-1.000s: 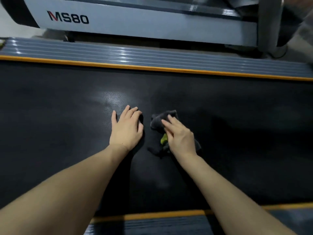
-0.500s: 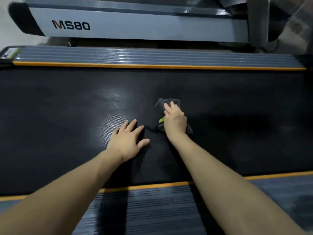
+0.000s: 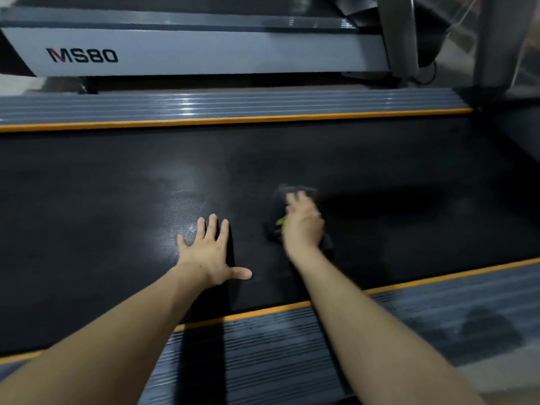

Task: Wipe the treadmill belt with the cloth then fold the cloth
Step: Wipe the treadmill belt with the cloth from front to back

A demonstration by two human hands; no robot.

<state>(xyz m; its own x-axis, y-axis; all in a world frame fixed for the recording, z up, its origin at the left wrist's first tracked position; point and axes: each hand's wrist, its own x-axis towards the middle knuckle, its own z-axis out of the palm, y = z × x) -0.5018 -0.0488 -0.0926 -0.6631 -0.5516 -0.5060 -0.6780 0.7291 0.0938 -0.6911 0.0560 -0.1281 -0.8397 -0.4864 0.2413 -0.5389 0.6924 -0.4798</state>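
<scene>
Belt (image 3: 102,206): black, edged by orange strips at 12 and 6 o'clock.
Left hand (image 3: 211,252): laid flat on the belt, fingers spread, nothing held.
Cloth (image 3: 304,192): dark, bunched on the belt at 3 o'clock of the left hand, blurred.
Right hand (image 3: 302,226): pressed on the cloth; grip cannot be told through blur.

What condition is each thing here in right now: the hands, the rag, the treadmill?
Left hand: flat on the belt, fingers spread, holding nothing.
Right hand: pressing on the cloth, blurred.
Cloth: dark, bunched, not folded.
Treadmill belt: black, with a dull sheen left of the hands.
</scene>
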